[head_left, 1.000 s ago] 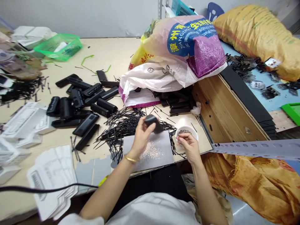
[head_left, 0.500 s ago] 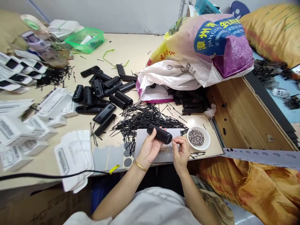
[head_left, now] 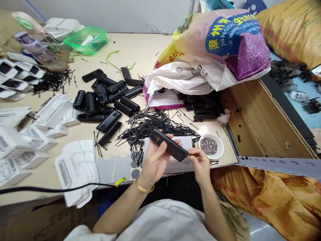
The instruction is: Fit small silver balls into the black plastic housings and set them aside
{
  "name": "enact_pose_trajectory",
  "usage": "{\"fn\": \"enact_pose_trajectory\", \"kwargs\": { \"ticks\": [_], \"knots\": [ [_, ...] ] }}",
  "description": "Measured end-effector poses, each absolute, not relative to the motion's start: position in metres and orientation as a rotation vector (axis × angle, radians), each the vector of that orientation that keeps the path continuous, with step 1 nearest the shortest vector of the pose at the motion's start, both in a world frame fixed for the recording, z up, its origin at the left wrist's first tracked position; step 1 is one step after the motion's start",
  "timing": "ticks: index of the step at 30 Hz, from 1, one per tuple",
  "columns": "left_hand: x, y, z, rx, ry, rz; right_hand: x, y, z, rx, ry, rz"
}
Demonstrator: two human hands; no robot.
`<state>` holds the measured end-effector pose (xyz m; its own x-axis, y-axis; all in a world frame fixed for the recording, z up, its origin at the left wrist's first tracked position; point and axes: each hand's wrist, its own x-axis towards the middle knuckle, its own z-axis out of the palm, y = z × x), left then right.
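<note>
Holding the black plastic case clamped in the left hand just above the table's near edge, long axis slanting down toward the right hand, which pinches at its lower end beside the bowl of small metal bits.

Far right of my hands lies a woven plastic sack. Its blue patch carries yellow Chinese characters, "漳州" among them, above a line of white Latin letters starting "ZHANG". The print on the white cartons at my left is too blurred to read.
</note>
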<state>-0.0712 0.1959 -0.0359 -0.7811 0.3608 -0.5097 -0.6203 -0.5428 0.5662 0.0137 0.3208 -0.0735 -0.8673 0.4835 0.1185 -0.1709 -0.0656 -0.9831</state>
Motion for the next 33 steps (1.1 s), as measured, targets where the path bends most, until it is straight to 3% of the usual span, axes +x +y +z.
{"fn": "enact_pose_trajectory", "kwargs": {
  "ticks": [5, 11, 18, 20, 23, 27, 33],
  "knots": [
    [-0.067, 0.214, -0.037, -0.181, 1.282, 2.169, 0.037, 0.352, -0.06, -0.572, -1.823, 1.507],
    [-0.054, 0.224, -0.029, 0.036, 1.475, 2.019, 0.035, 0.36, -0.024, -0.401, -2.136, 1.03],
    [-0.042, 0.241, -0.019, -0.489, 1.004, 1.855, 0.029, 0.322, -0.013, 0.028, -2.72, 0.53],
    [-0.045, 0.241, -0.02, -0.535, 1.013, 1.808, 0.048, 0.317, -0.011, 0.265, -2.786, 0.535],
    [-0.051, 0.235, -0.021, -0.531, 1.003, 1.774, 0.073, 0.326, -0.004, 0.518, -2.768, 0.795],
    [-0.069, 0.227, -0.019, -0.483, 1.1, 1.866, 0.07, 0.352, -0.008, 0.12, -2.536, 1.028],
    [-0.191, 0.169, -0.015, -0.561, 1.912, 2.128, 0.035, 0.392, -0.057, -0.302, -2.525, 0.756]
  ]
}}
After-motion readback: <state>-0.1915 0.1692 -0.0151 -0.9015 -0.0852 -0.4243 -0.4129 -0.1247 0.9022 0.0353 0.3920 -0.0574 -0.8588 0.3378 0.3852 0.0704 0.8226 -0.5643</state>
